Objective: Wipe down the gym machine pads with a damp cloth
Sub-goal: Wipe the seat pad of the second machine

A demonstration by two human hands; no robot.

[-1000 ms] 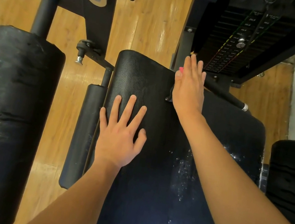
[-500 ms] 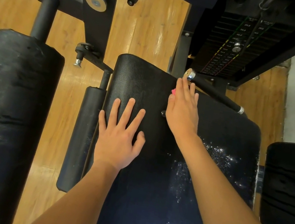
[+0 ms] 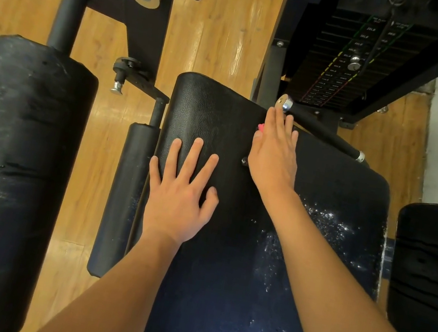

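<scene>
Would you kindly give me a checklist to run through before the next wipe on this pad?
1. Left hand braced flat on the pad: ok.
2. Cloth spread under the right hand: cannot tell, only a pink edge shows.
3. Cloth damp: cannot tell.
4. Pad free of white specks: not ok, they lie right of the forearm.
5. Fingertips clear of the chrome handle end: cannot tell.
6. Left roller clean: not ok, specked.
</scene>
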